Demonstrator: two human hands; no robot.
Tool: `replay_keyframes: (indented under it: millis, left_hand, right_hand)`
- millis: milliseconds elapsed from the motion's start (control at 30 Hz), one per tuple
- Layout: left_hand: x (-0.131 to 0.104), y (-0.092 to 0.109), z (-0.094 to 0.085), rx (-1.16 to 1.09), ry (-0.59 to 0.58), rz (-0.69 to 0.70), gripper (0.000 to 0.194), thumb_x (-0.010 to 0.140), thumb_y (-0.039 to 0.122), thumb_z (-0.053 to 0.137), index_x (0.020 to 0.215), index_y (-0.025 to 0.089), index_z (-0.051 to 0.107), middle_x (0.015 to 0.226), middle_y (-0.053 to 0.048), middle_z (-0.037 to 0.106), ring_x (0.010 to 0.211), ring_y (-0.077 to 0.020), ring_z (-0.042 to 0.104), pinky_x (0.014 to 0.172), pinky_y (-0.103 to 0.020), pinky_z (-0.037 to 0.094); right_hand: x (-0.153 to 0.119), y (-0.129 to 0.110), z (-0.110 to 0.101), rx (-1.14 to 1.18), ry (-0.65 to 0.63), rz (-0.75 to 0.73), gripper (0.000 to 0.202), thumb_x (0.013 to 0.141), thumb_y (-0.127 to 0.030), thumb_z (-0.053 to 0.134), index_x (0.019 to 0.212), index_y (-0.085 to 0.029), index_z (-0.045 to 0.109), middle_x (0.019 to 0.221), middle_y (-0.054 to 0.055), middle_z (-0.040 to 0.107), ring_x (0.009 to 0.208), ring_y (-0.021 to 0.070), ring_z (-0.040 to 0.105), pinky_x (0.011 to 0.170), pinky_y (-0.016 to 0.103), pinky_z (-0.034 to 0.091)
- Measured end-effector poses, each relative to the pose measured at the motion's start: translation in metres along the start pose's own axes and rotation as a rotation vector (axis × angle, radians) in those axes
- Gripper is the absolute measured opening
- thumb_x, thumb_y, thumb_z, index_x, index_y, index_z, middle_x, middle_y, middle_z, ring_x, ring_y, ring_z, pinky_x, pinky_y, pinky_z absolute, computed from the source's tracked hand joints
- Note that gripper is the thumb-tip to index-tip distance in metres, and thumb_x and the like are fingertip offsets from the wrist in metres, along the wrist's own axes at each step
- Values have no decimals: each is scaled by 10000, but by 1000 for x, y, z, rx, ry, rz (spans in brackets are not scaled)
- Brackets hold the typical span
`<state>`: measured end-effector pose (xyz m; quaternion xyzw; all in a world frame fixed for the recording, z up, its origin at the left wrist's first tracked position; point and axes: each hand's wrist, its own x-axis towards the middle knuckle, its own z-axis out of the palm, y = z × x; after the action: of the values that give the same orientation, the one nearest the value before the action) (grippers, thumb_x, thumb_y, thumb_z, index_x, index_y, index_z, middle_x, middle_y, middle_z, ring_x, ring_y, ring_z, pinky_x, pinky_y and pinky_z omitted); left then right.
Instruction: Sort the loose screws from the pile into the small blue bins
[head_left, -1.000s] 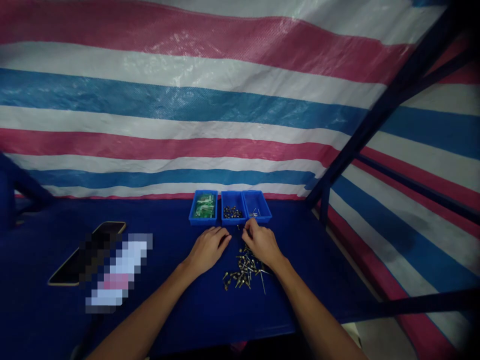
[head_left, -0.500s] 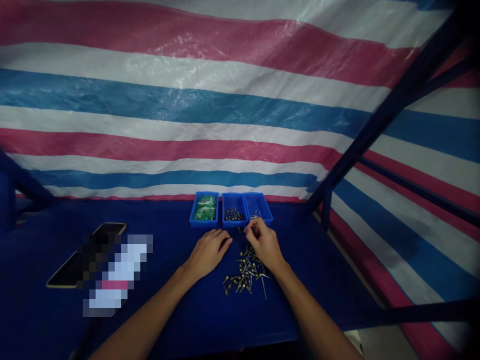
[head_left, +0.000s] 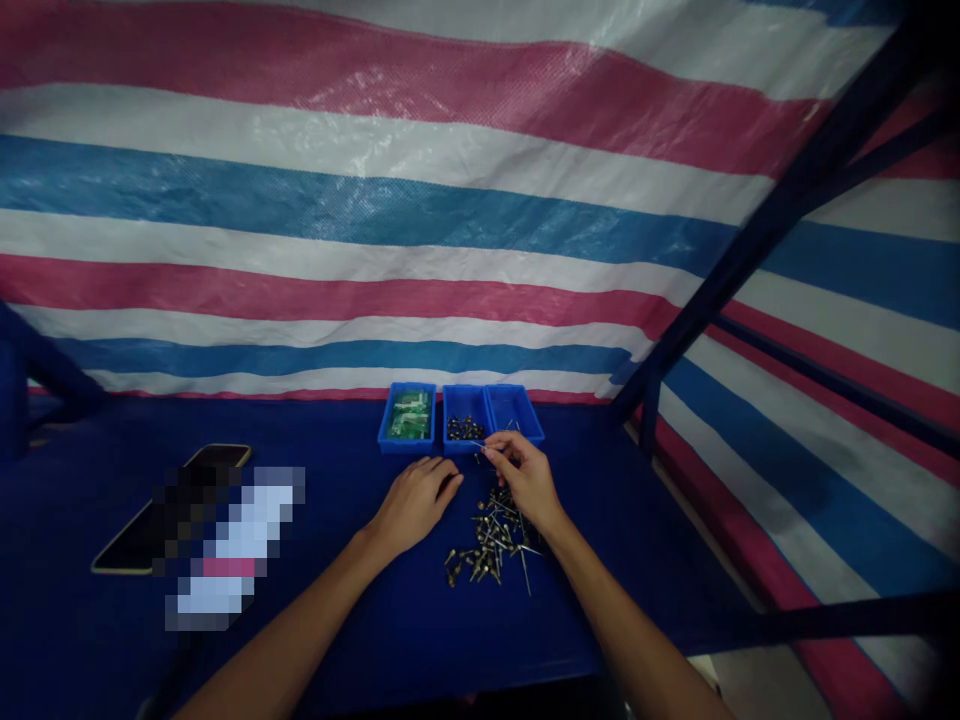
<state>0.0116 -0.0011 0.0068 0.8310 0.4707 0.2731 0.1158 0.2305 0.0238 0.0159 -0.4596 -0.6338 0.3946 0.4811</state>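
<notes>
My right hand is in front of the middle and right bins, its thumb and forefinger pinched on a thin silver metal pin that points left. Below it lies a loose pile of small metal fasteners, some with brassy heads and some with long thin shanks. My left hand rests on the table to the left of the pile, fingers loosely bent, thumb apart, with nothing visible in it. Similar short brassy pieces lie in the middle blue bin. A few thin pins show in the right blue bin.
The left blue bin holds green-and-white packets. On the left of the blue table lie a dark phone and a blurred-out pale item. Blue frame bars and striped sheeting enclose the table.
My right hand has turned slightly, and a thin pin now sticks out leftward from its fingertips. My left hand stays where it was.
</notes>
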Motion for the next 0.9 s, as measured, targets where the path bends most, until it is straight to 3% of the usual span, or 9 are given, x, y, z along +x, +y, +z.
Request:
replay_keyframes:
  millis: [300, 500, 667, 900]
  left_hand:
    - [0, 2, -2, -4, -1, -8, 292, 1107, 355, 421, 970, 242, 653, 931, -32, 703, 921, -231, 664, 927, -399, 503]
    - [0, 2, -2, 7, -18, -12, 270, 1109, 349, 426, 983, 243, 640, 932, -23, 693, 923, -232, 660, 911, -396, 503]
    - [0, 3, -3, -4, -11, -6, 270, 1108, 339, 428, 975, 239, 641, 937, -25, 692, 920, -230, 657, 937, -404, 494]
    - [0, 3, -4, -1, -20, -7, 266, 1110, 341, 427, 972, 237, 628, 929, -19, 692, 918, -230, 659, 929, -396, 486]
  right_hand:
    - [0, 1, -3, -81, 15, 13, 402, 963, -596, 592, 1084, -224, 683, 859, 23, 662, 603, 157, 590, 511, 256, 502]
    - [0, -2, -4, -51, 11, 19, 349, 946, -546, 641, 1064, -222, 698, 735, -8, 626, 564, 155, 572, 520, 259, 496]
    - [1, -4, -4, 0, 25, 30, 364, 902, -521, 695, 1108, -221, 690, 939, 36, 703, 578, 140, 567, 518, 261, 499]
    - [2, 0, -3, 64, 19, 22, 352, 889, -491, 733, 1104, -213, 696, 921, 26, 689, 584, 130, 555, 519, 247, 481]
